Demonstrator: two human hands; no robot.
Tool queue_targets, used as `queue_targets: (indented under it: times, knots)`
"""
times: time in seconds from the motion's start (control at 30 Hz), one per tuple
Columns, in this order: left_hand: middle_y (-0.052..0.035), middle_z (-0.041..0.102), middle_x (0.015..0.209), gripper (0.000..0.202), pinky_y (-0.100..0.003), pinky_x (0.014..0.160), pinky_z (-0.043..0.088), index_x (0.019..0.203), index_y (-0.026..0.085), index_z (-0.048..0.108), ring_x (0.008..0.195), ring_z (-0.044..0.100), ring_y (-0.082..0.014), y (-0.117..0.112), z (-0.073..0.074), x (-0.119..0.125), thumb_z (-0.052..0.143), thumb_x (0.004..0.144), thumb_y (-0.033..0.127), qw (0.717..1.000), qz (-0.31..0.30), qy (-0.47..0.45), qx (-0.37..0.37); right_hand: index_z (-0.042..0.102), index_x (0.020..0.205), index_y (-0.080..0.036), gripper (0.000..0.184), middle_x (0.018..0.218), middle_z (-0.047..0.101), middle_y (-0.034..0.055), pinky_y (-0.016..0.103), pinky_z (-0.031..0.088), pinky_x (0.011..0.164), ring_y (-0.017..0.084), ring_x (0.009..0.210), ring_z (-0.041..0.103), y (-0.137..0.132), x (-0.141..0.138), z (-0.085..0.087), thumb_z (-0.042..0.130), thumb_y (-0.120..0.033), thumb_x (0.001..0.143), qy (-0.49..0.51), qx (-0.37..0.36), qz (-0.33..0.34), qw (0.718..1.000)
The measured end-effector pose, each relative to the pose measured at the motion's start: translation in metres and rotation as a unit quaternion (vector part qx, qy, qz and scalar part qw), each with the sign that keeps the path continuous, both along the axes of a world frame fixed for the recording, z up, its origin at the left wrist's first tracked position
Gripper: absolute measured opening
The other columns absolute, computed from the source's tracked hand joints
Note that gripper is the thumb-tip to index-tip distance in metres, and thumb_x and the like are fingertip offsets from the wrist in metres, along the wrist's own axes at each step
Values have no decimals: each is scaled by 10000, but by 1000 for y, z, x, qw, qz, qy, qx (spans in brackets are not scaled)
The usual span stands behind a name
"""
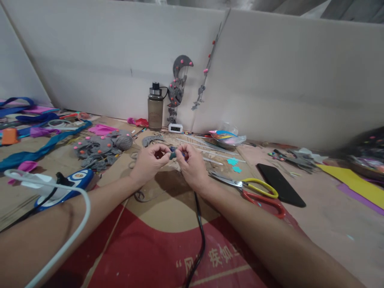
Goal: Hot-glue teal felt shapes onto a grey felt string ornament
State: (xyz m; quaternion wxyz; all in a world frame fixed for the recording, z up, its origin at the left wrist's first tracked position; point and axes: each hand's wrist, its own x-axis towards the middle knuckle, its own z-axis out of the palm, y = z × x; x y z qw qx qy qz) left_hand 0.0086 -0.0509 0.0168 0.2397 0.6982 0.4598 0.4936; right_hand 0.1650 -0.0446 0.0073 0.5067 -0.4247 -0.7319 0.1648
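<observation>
My left hand [150, 164] and my right hand [194, 168] meet over the middle of the cardboard, fingertips pinched close together. Between them is a small dark blue-green piece [173, 153], mostly covered by the fingers; its exact kind does not show. Beneath the right wrist, a black cable [200, 224] runs toward the front edge. Thin grey strips [139, 196] curl on the cardboard by the left hand. To the right of my right hand lie scissors [240, 184] with one yellow and one red handle, near teal flower-shaped pieces [232, 161].
A bottle [155, 110] and a small clock [175, 128] stand by the white wall. Grey felt pieces [97, 148] with pink dots and a blue power strip [79, 180] are at left. A black phone [280, 184] and yellow sheet [354, 182] lie at right.
</observation>
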Motion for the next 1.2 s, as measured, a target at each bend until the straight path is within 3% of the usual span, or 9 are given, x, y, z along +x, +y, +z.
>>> queue_targets:
  times: [0.4,1.2]
  knots:
    - [-2,590,680,145,-233,569,367,775,166,624,594,472,-112,-4,5,1,563,761,298,1000,3,29,5,527,811,-195,167,754,553,4,258,366,618,133,674,478,1,0,-3,457,-338,864,-2,-3,-4,1000]
    - [1,594,688,166,-228,576,373,782,163,627,604,480,-109,-1,1,-1,557,779,314,999,-15,30,5,530,809,-192,169,753,549,-2,263,364,641,131,675,476,1,-1,-5,465,-339,864,-6,-4,-15,1000]
